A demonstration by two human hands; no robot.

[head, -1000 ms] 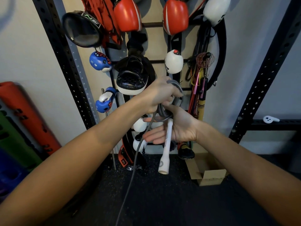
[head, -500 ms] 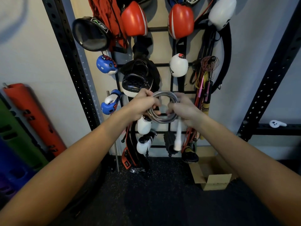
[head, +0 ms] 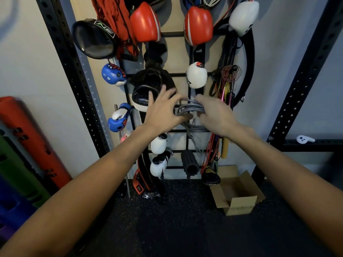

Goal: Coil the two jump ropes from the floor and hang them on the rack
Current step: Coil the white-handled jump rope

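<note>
A grey jump rope (head: 190, 108), wound into a coil, is pressed against the black wire rack (head: 178, 131) on the wall at its middle height. My right hand (head: 213, 115) grips the coil's right side, and loose grey strands hang below it. My left hand (head: 163, 110) is at the coil's left edge with its fingers spread over a black and white glove; whether it holds the rope I cannot tell. A second coiled rope (head: 231, 73), thin and red, hangs on the rack's right side beside other ropes and handles.
Red, white and blue boxing gloves (head: 145, 22) and black pads hang all over the rack. Black perforated uprights (head: 74, 71) flank it. Coloured foam rollers (head: 27, 138) lean at the left. An open cardboard box (head: 237, 193) sits on the dark floor at the right.
Both hands have carried the grey coil forward and up against the rack. My left hand's fingers have opened. The white handle that hung below my right hand is out of sight.
</note>
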